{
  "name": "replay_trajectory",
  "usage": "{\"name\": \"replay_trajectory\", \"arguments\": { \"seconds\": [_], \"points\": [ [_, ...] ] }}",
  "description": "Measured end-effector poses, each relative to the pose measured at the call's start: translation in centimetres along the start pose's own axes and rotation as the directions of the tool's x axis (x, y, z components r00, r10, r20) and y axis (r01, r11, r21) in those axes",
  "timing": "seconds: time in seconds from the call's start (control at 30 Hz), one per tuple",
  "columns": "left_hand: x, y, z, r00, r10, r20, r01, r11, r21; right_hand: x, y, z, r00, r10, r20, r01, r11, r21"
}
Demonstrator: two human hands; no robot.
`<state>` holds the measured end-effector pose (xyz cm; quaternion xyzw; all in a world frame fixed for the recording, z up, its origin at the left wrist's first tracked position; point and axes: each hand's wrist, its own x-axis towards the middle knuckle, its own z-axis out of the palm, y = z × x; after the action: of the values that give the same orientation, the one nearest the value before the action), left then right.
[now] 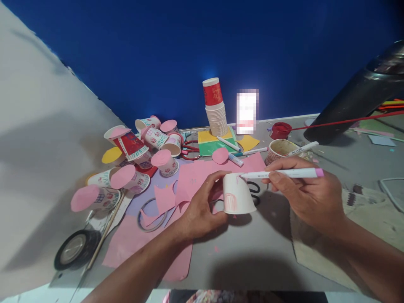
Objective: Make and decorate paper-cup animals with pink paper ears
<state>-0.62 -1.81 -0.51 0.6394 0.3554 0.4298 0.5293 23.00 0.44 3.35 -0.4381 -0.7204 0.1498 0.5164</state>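
Paper cup [237,194], white and turned upside down, stands on the grey table [265,252] at the near centre, with a pink arch drawn on the side facing the camera. Left hand [200,208] curls around the cup's left side, fingers over its upturned base and thumb low on the wall. Right hand [304,195] is closed on a pink marker [284,173], held almost level, its tip touching the cup's top edge and its pink end pointing right. Behind the cup, black scissors [255,191] lie partly hidden. Pink paper sheets [189,181] spread under and to the left of the left hand, with a tape ring [152,216] lying on them. Further left, a heap of decorated cups [139,155] topped with pink discs lies tumbled, and a black wheel-like roll [75,249] sits near the left edge, though what it is stays unclear. Beyond the paper lie loose markers [235,159] and a used paint cup [280,150]. Farthest off, a stack of cups [215,110] rises before the blue wall [158,50], with a red lid [280,129] to its right.
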Motion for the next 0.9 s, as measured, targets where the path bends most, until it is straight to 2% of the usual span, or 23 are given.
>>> {"name": "replay_trajectory", "arguments": {
  "seconds": [0.27, 0.67, 0.9],
  "points": [
    [-0.02, -0.21, -0.1, 1.0, -0.011, -0.002, 0.011, 0.997, -0.077, -0.08, 0.35, -0.19, 0.999, 0.016, -0.03, -0.017, 0.999, -0.032],
    [0.07, 0.3, -0.05, 0.999, -0.035, 0.019, 0.037, 0.992, -0.123, 0.22, -0.06, -0.48, 1.0, 0.025, -0.006, -0.025, 0.999, 0.023],
    [0.03, 0.24, -0.06, 0.998, -0.056, 0.022, 0.059, 0.983, -0.177, 0.1, -0.18, -0.59, 1.0, 0.026, -0.014, -0.026, 1.0, -0.001]
  ]
}}
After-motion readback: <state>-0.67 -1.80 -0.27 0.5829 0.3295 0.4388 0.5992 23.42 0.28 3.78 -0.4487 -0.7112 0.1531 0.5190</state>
